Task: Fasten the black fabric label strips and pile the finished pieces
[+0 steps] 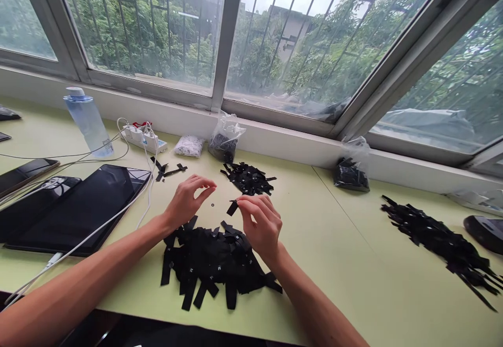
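My right hand (262,224) pinches a short black fabric strip (232,208) between thumb and fingertips, its free end hanging down to the left. Across from it, my left hand (190,200) is raised with thumb and index fingertips brought together; anything between them is too small to make out. A tiny dark ring-like piece (212,205) lies on the table between the hands. Below both hands spreads a large heap of black fabric strips (216,260), some bearing small white letter marks. A smaller pile of black strips (249,178) lies just beyond my hands.
Along the window side stand a blue bottle (89,124), a white power strip (143,140), a white packet (189,146) and two plastic bags (226,142) (351,173) of black pieces. A tablet (84,210) with cables lies left; more strips (436,239) lie right.
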The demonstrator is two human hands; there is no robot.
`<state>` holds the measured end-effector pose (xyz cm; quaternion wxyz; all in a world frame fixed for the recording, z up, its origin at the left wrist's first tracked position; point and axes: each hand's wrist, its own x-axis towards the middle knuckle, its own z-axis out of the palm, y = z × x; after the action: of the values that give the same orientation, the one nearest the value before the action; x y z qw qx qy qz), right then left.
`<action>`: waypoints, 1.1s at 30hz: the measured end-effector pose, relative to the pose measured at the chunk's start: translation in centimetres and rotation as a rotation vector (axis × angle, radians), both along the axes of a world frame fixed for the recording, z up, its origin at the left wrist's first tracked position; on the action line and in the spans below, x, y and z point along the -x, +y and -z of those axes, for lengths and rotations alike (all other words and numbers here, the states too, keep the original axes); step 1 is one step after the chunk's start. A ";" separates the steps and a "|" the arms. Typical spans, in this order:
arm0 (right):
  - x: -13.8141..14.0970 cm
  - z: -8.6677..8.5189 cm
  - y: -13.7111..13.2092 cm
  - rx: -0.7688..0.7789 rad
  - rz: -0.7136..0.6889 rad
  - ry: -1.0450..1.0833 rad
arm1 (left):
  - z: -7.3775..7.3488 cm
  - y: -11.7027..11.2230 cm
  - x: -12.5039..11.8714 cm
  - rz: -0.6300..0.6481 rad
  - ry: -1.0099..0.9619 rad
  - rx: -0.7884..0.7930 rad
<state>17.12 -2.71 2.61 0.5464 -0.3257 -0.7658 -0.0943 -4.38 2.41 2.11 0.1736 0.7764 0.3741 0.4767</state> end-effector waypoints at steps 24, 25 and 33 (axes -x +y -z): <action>-0.4 1.7 -1.2 -0.167 -0.154 -0.247 | 2.1 1.3 -0.3 0.086 0.355 0.177; -0.4 1.6 -1.3 -0.173 -0.155 -0.247 | 1.8 0.9 -0.4 0.094 0.297 0.178; -0.7 1.0 -1.5 -0.197 -0.094 -0.233 | -0.7 -2.5 -1.4 0.227 -0.314 0.219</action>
<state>17.83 -4.22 1.64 0.4869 -0.2212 -0.8255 -0.1805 -2.95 -0.11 2.80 0.3656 0.7063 0.3022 0.5255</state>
